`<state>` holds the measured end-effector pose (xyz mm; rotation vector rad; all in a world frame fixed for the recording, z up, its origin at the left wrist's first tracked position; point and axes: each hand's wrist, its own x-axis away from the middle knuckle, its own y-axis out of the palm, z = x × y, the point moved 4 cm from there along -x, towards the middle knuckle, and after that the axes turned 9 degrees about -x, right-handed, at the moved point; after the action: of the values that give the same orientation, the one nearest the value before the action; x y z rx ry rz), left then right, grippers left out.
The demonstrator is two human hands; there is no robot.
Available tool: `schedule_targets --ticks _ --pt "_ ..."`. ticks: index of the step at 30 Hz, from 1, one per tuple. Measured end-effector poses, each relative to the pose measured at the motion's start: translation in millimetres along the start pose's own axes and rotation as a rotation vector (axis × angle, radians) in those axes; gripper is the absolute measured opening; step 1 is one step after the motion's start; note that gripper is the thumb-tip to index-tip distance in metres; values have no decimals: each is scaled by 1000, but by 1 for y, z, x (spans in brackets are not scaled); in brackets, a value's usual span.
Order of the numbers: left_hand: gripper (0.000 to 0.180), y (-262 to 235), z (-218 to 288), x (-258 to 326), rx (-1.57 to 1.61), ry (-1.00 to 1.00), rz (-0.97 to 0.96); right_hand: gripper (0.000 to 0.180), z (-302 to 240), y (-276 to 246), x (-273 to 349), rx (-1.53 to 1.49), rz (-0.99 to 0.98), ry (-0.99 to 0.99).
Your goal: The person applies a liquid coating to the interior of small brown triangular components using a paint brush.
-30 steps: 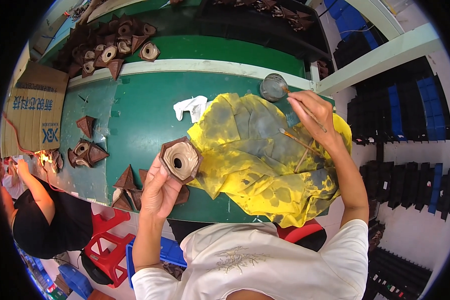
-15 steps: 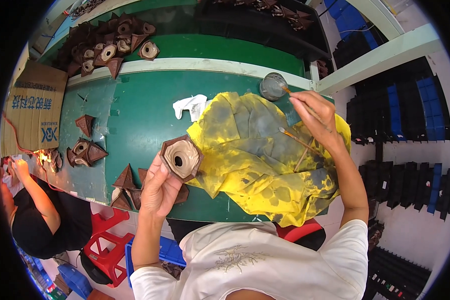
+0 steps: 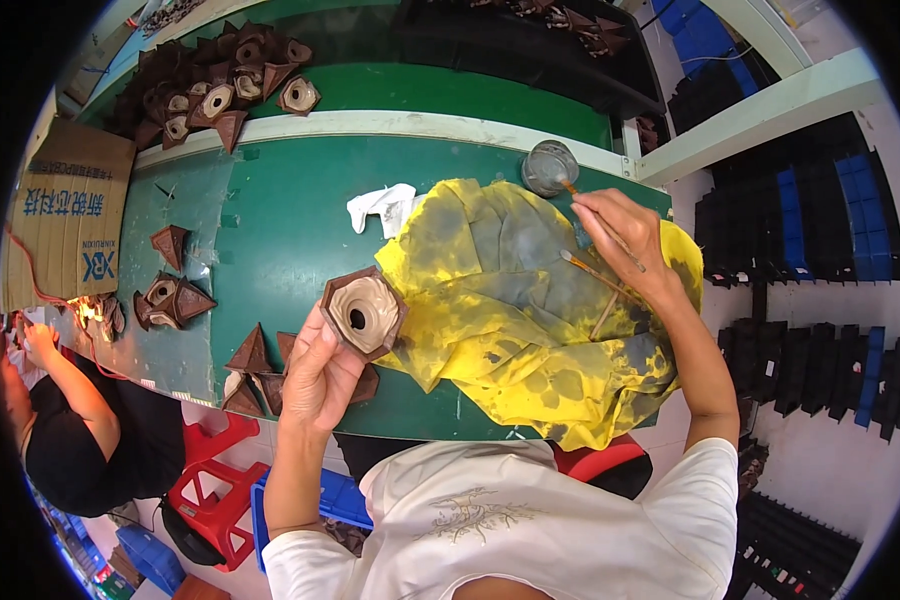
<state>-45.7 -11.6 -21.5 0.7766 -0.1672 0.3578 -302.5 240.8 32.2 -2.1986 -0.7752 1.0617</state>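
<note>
My left hand (image 3: 318, 380) grips a brown six-sided piece (image 3: 380, 300) by its lower left edge. A beige, glossy-looking lining with a dark hole in its middle faces up. My right hand (image 3: 622, 230) is closed around a thin paintbrush (image 3: 568, 187), whose tip is at the near rim of a clear round jar (image 3: 548, 170). Under my right hand lies a crumpled yellow cloth (image 3: 470, 340) with grey stains. A second brush (image 3: 590, 268) and a thin stick (image 3: 604, 315) rest on that cloth.
Brown pointed pieces (image 3: 250, 350) lie beside my left hand, with more (image 3: 175, 300) farther left. A heap of them (image 3: 215, 85) sits beyond the white rail (image 3: 390, 125). A white rag (image 3: 380, 207) lies on the green table (image 3: 290, 220). At left are a cardboard box (image 3: 70, 215) and another person's arm (image 3: 80, 390).
My right hand has shifted slightly left and down, and the brush tip has dropped a little toward the jar's near rim. My left hand stays almost still with the six-sided piece.
</note>
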Motion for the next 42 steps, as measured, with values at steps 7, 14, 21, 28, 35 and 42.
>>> schedule_targets --ticks 7,14,21,28,35,42 --pt "65 -1 -1 1 10 -1 16 12 -1 3 3 95 -45 -82" --pt "66 0 -2 -1 -2 -10 10 14 -8 3 8 159 -78 -109" --pt "67 7 0 -1 6 -3 -13 9 -3 -14 14 -212 138 323" --pt "64 -2 -3 2 2 -2 -1 15 -24 -24 61 -616 -219 823" --pt "60 1 -4 4 50 8 -40 17 -59 -34 74 -594 -189 884" --pt "58 1 -10 5 57 -11 -63 19 -70 -12 88 -362 -433 740"
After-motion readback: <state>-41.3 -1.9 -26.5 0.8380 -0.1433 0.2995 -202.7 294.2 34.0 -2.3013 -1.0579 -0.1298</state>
